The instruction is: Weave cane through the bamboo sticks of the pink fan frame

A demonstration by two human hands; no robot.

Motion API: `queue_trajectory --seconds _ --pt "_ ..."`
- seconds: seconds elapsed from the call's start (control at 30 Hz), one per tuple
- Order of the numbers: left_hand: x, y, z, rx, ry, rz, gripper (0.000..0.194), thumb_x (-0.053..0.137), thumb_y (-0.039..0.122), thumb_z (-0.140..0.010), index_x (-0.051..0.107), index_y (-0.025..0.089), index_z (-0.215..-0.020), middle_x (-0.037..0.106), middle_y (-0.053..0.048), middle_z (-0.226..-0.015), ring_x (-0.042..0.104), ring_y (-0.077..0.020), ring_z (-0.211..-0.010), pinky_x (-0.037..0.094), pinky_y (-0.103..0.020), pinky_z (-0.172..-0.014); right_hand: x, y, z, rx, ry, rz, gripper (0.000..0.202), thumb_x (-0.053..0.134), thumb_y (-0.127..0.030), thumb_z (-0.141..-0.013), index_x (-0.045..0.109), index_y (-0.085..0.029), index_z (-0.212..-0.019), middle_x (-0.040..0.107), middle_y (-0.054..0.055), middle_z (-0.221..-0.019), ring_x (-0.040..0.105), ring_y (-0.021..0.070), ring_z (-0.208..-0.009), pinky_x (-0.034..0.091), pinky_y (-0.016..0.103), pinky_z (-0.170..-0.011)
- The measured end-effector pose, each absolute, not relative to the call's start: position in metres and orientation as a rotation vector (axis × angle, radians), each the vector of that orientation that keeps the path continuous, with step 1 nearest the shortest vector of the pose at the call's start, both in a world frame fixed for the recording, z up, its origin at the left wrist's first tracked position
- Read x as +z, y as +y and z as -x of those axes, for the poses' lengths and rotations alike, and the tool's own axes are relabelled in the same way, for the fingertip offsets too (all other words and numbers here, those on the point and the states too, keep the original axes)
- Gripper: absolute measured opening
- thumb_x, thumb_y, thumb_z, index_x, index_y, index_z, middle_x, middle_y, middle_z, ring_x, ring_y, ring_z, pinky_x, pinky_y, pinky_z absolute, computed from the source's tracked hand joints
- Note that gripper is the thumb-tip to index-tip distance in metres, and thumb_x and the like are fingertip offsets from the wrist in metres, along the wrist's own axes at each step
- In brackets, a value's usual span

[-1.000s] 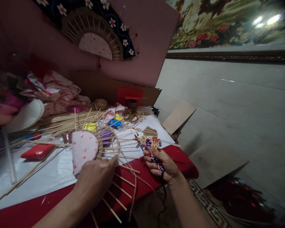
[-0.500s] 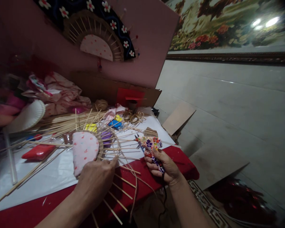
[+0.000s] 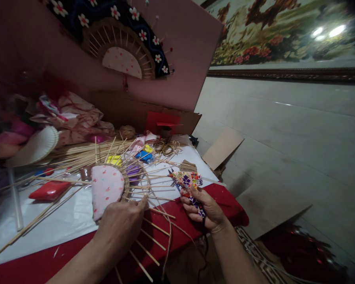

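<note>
My right hand (image 3: 201,207) grips a flower-patterned hot glue gun (image 3: 190,183), its nozzle facing left towards the ends of the sticks. A half-round fan (image 3: 108,191) has a pale pink printed fabric centre, a woven twine band and thin wooden sticks radiating outward. My left hand (image 3: 121,223) lies over the fan's lower part, thumb and forefinger pinched where an outer line of twine (image 3: 169,236) crosses a stick. The twine's loose end hangs over the table's front edge. Below the left hand, several sticks (image 3: 150,249) stick out past the edge. My left palm hides part of the fan.
On the white-covered table (image 3: 62,232) lie a red packet (image 3: 49,190), purple, yellow and blue packets, scissors (image 3: 167,146) and a bundle of loose sticks (image 3: 77,152). Behind, a dark flowered fan (image 3: 127,37) hangs on a pink board. A red cloth (image 3: 225,201) covers the front edge.
The view has shifted very slightly. Both hands keep the same hold, and the glue gun stays in about the same place beside the fan.
</note>
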State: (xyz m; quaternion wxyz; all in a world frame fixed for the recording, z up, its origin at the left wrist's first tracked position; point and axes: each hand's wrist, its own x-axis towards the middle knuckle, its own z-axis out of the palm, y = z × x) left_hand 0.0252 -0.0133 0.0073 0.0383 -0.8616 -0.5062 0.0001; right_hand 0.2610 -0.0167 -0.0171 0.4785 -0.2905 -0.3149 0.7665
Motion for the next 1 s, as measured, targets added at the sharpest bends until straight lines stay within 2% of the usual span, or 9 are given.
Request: queue_trajectory --seconds 0.27,0.5,0.7,1.0 --pt "0.0059 -0.0147 -0.0230 -0.021 -1.497 2.643 0.047 0.029 0.002 -0.081 0.060 0.015 -0.114 0.071 -0.009 -0.069 0.069 -0.0285 -0.061 0.050 -0.037 -0.050 -0.0168 -0.0169 -0.2608 1.861 -0.772 0.724 0.030 0.068 -0.038 -0.078 0.058 -0.012 -0.090 0.046 -0.004 -0.066 0.030 0.0004 -0.041 0.026 0.008 -0.029" --pt "0.0088 -0.0123 -0.0257 0.007 -1.524 2.664 0.047 0.030 0.002 -0.080 0.059 0.015 -0.114 0.072 -0.009 -0.073 0.069 -0.0323 -0.062 0.051 -0.044 -0.051 -0.0164 -0.0170 -0.2607 1.861 -0.764 0.729 0.030 0.069 -0.038 -0.077 0.059 -0.012 -0.089 0.046 -0.004 -0.066 0.029 0.0005 -0.041 0.026 0.008 -0.028" --pt "0.0099 -0.0132 -0.0267 0.028 -1.546 2.657 0.046 0.029 0.002 -0.081 0.060 0.015 -0.113 0.072 -0.010 -0.072 0.068 -0.0330 -0.062 0.051 -0.045 -0.051 -0.0154 -0.0172 -0.2589 1.852 -0.763 0.729 0.029 0.067 -0.038 -0.079 0.058 -0.013 -0.088 0.046 -0.003 -0.066 0.029 0.0010 -0.041 0.025 0.008 -0.028" --pt "0.0093 -0.0122 -0.0272 0.016 -1.534 2.642 0.048 0.031 0.001 -0.081 0.059 0.016 -0.118 0.072 -0.010 -0.074 0.069 -0.0309 -0.064 0.051 -0.041 -0.053 -0.0143 -0.0174 -0.2585 1.848 -0.762 0.738 0.029 0.067 -0.038 -0.079 0.058 -0.012 -0.089 0.045 -0.003 -0.067 0.028 0.0008 -0.042 0.024 0.009 -0.028"
